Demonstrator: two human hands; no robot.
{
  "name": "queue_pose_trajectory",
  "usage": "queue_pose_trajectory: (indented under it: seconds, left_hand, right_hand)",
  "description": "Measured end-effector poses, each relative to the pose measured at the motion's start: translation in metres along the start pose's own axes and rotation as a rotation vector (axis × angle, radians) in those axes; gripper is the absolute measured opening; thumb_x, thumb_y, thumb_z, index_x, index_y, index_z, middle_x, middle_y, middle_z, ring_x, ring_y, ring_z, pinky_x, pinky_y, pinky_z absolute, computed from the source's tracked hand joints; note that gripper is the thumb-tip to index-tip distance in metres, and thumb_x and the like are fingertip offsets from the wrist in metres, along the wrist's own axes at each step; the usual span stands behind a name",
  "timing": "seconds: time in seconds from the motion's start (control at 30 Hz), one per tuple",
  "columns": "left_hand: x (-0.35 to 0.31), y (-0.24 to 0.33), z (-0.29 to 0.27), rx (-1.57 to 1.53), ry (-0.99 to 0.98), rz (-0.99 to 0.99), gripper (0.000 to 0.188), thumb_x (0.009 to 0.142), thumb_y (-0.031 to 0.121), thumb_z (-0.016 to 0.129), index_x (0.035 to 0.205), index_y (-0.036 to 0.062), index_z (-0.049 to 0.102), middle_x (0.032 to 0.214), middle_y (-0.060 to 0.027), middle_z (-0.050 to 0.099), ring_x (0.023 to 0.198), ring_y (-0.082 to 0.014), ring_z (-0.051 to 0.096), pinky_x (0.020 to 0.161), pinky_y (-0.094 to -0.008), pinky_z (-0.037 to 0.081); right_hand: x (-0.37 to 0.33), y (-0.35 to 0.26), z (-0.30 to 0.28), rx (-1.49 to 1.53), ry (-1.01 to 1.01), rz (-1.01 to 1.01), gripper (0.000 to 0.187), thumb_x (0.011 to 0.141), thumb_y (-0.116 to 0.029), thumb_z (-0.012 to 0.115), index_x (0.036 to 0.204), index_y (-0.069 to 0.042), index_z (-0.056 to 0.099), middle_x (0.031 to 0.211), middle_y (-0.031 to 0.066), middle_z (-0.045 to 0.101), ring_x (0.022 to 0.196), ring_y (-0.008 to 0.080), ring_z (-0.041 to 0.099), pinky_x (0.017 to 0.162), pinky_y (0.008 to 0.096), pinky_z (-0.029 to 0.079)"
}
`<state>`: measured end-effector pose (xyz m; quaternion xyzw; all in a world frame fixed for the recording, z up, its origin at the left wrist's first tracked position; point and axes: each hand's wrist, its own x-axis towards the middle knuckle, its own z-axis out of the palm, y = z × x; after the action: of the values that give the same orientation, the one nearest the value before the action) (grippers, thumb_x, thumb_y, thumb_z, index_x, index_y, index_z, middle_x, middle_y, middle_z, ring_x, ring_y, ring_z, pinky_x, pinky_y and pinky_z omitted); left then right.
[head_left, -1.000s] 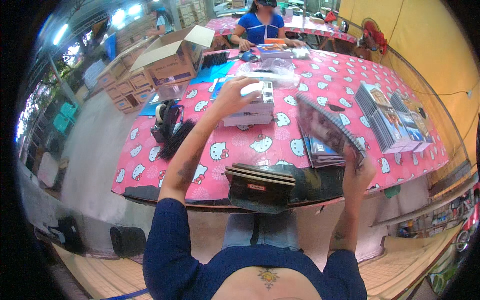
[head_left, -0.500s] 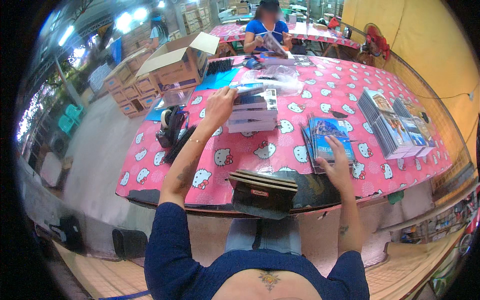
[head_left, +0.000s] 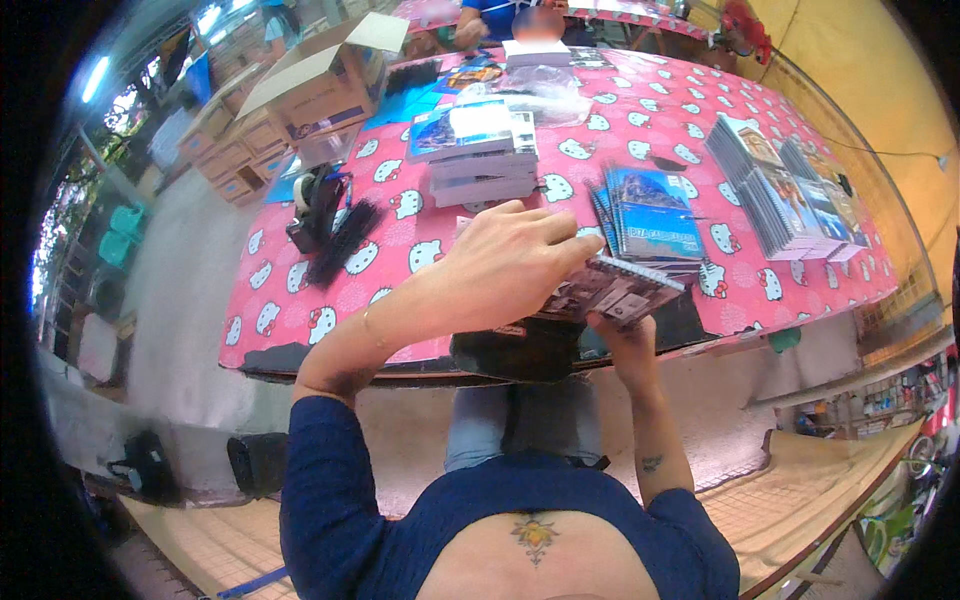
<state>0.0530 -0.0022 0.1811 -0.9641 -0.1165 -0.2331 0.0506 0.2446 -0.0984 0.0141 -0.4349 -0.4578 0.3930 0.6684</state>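
Observation:
Near the table's front edge I hold a small spiral-bound booklet point(head_left: 628, 290), tilted, with dark photo pictures on the side that shows. My left hand point(head_left: 515, 262) reaches across to the right, its bent fingers closed at the booklet's left end by the wire binding. From below, my right hand point(head_left: 630, 345) grips its lower edge; some fingers are hidden behind it. Just beyond lie several blue-covered spiral booklets point(head_left: 655, 215). A dark block-like holder point(head_left: 515, 350) at the table edge is partly covered by my left arm. Farther left stands a stack of printed page blocks point(head_left: 485, 165) with blue sheets on top.
A black tape dispenser point(head_left: 318, 205) and a bundle of black binding wires point(head_left: 345, 240) lie at the left. Stacked spiral booklets point(head_left: 780, 200) stand at the right. Beyond are clear plastic wrap point(head_left: 540, 95), an open carton point(head_left: 320, 85) and another person's hand point(head_left: 470, 28).
My left hand has come from the page stack toward me and right. My right hand has left the blue booklets and drawn nearer; both now hold a booklet. The view has tilted down.

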Motion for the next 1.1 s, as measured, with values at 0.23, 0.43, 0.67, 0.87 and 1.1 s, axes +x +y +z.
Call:
queue_pose_trajectory:
  seconds: [0.23, 0.43, 0.67, 0.87, 1.1]
  left_hand:
    - [-0.054, -0.002, 0.025, 0.143, -0.068, -0.183, 0.031, 0.087, 0.017, 0.066, 0.118, 0.0105, 0.063, 0.102, -0.0096, 0.063, 0.101, -0.0261, 0.061, 0.092, -0.0422, 0.044]
    - [-0.126, 0.023, 0.098, 0.100, 0.499, -0.706, 0.041, 0.093, 0.025, 0.063, 0.129, 0.0066, 0.058, 0.133, -0.0207, 0.057, 0.132, -0.0323, 0.047, 0.113, -0.0428, 0.030]
    - [-0.202, -0.074, 0.161, 0.248, 0.580, -0.767, 0.044, 0.091, 0.013, 0.060, 0.132, -0.0011, 0.054, 0.129, -0.0229, 0.056, 0.123, -0.0376, 0.050, 0.104, -0.0452, 0.040]
    - [-0.271, -0.218, 0.137, 0.547, -0.001, -1.024, 0.025, 0.092, 0.012, 0.058, 0.112, -0.0016, 0.062, 0.108, -0.0171, 0.061, 0.100, -0.0352, 0.058, 0.086, -0.0430, 0.050]
    - [-0.255, -0.220, 0.150, 0.740, -0.008, -0.967, 0.013, 0.093, 0.015, 0.057, 0.095, 0.0040, 0.064, 0.097, -0.0121, 0.061, 0.094, -0.0310, 0.060, 0.078, -0.0405, 0.053]
  right_hand:
    - [0.005, 0.018, 0.014, -0.155, -0.101, -0.045, 0.065, 0.085, -0.014, 0.078, 0.141, -0.003, 0.047, 0.121, 0.0091, 0.063, 0.112, 0.0208, 0.058, 0.098, 0.0340, 0.045]
    - [0.005, 0.046, 0.035, -0.206, -0.096, -0.060, 0.070, 0.084, -0.014, 0.080, 0.143, -0.008, 0.043, 0.121, 0.0119, 0.064, 0.109, 0.0211, 0.062, 0.095, 0.0348, 0.049]
    - [0.020, 0.051, 0.004, -0.131, -0.137, -0.011, 0.060, 0.079, -0.007, 0.083, 0.131, -0.010, 0.053, 0.105, 0.0044, 0.061, 0.102, 0.0143, 0.061, 0.090, 0.0294, 0.049]
    - [0.021, 0.056, 0.000, -0.082, -0.118, -0.050, 0.054, 0.080, -0.009, 0.083, 0.126, -0.009, 0.055, 0.108, 0.0043, 0.061, 0.102, 0.0139, 0.060, 0.088, 0.0299, 0.050]
    - [0.019, 0.048, -0.001, -0.119, -0.110, 0.002, 0.056, 0.079, -0.008, 0.084, 0.128, -0.008, 0.056, 0.105, 0.0051, 0.065, 0.098, 0.0138, 0.062, 0.088, 0.0301, 0.050]
